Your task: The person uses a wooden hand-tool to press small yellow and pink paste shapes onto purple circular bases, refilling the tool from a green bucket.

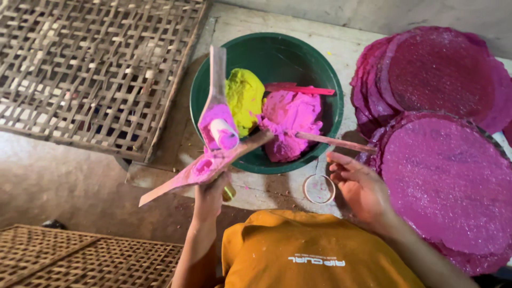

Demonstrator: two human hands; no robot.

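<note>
Rising from the bottom edge, the left hand (210, 194) is gripping the lower end of a flat wooden paddle (205, 166) smeared with pink paste, its fingers closed tight around it just in front of the green bowl (325, 114). The right hand (360, 186) is hovering beside the bowl's rim, fingers loosely spread and holding nothing, fingertips near a thin pink-stained stick (336, 143) and above a small ring (319, 189) on the table.
</note>
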